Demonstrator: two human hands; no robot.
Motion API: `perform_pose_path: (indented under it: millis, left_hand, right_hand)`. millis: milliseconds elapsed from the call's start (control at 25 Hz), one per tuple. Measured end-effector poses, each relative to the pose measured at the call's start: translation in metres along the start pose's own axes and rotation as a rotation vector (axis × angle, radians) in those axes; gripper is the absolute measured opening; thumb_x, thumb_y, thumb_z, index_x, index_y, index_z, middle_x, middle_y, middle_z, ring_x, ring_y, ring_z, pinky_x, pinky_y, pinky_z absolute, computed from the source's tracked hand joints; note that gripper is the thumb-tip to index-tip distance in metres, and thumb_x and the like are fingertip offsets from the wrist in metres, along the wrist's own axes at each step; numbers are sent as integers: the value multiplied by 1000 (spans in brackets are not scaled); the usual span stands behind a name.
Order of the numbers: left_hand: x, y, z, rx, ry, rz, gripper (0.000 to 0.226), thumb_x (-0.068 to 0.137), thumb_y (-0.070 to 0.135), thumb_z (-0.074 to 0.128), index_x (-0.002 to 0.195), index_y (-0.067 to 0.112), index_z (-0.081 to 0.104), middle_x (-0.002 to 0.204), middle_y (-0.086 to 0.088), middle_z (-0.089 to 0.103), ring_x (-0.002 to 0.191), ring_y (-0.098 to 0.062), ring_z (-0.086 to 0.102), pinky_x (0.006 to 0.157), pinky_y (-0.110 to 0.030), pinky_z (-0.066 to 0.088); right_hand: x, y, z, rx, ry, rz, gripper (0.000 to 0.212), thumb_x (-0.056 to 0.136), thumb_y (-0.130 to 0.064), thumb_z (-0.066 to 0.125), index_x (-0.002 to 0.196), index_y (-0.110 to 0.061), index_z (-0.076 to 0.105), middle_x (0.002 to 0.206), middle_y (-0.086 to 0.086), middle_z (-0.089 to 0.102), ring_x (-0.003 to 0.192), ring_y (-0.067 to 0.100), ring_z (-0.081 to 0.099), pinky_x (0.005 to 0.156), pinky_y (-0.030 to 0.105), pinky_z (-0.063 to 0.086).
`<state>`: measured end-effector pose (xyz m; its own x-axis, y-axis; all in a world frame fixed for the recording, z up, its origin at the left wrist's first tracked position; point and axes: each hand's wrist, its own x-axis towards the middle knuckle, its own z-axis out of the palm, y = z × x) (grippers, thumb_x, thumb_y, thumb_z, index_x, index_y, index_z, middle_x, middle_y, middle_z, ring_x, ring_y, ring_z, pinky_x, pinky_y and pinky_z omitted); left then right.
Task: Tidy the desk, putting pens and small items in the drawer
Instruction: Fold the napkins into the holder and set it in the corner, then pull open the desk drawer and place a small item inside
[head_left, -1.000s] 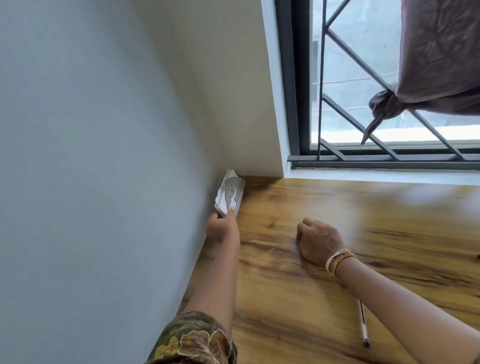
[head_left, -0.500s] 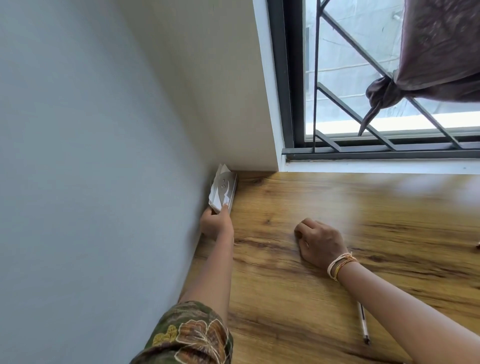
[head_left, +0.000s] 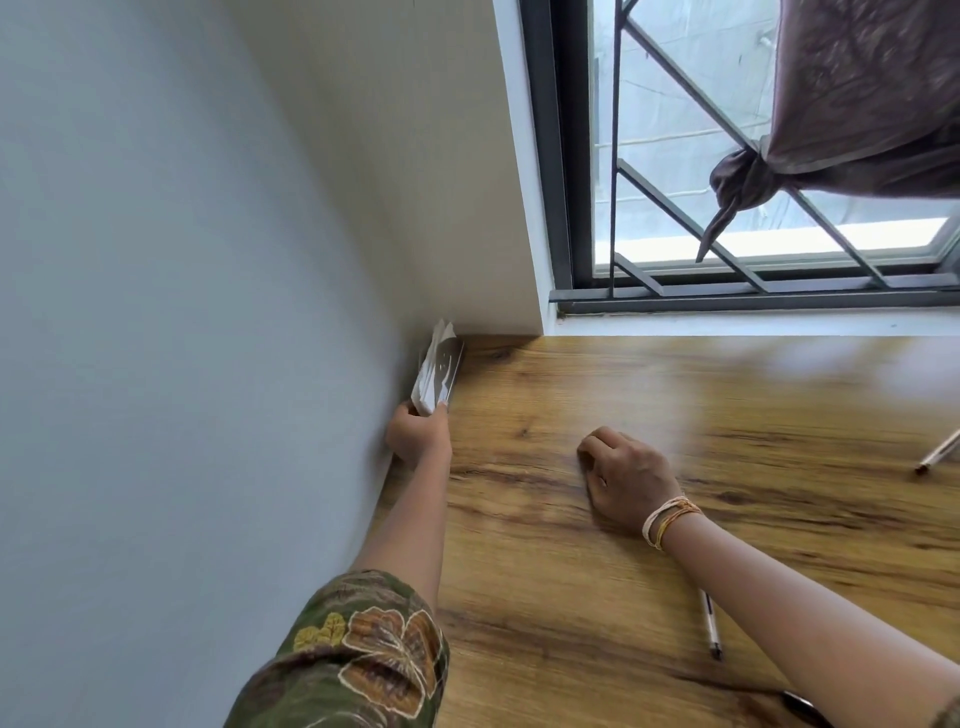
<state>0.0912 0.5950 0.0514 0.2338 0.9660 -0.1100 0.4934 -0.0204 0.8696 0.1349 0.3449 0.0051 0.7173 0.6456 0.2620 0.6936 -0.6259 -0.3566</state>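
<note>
Wood-grain bench (head_left: 597, 597) carried little, yet the tidying looked only partly done, since at least two writing things lay out and no drawer showed in the view. Nearest, behind the right grip and half under that forearm, lay a white pen (head_left: 710, 630) with a dark tip, untouched. A dark rounded object showed at the bottom edge beside the same forearm, too cut off to name.

Right hand (head_left: 631, 478) rested knuckles-up on the wood, fingers curled under into a loose fist; whether anything lay inside it could not be told. Thread bands circled its wrist. Well off to its right, at the frame edge, the end of a second pen or pencil (head_left: 937, 453) lay on the surface, apart from everything else.

Left hand (head_left: 418, 435) reached farther, along the wall, its grip closed with the thumb pressed on the near end of a small stack of papers or cards (head_left: 436, 371), which stood on edge in the corner just ahead of that grip, leaning against the wall. Judging by this, the stack was being handled there, and both writing things awaited collection.

Beyond both grips stood the barred window (head_left: 675, 234), with a knotted curtain (head_left: 857, 104) hanging.
</note>
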Motion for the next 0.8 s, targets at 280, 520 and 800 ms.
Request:
perform_pose_path:
  millis: [280, 520, 800]
  left_hand:
    - [-30, -2, -5, 15, -32, -83, 73, 71, 15, 82, 133, 6, 45, 135, -13, 51, 120, -32, 55, 93, -40, 50]
    - [-141, -27, 5, 275, -79, 23, 59, 85, 25, 65, 137, 9, 42, 141, -16, 44, 132, -31, 40, 111, -44, 31]
    - [-253, -54, 3, 409, -245, 365, 40, 92, 28, 53, 130, 19, 50, 147, -8, 40, 138, -27, 34, 117, -55, 7]
  right_hand:
    - [-10, 1, -12, 120, -23, -64, 22, 75, -20, 55, 94, -14, 66, 98, 4, 63, 83, 25, 63, 68, 38, 56]
    - [-61, 27, -47, 154, 84, 68, 26, 73, -10, 64, 99, -11, 68, 101, 5, 63, 86, 23, 62, 72, 30, 51]
    - [-144, 70, -101, 112, 141, 185, 33, 73, -4, 58, 103, -12, 68, 100, 7, 67, 93, 26, 62, 84, 36, 52]
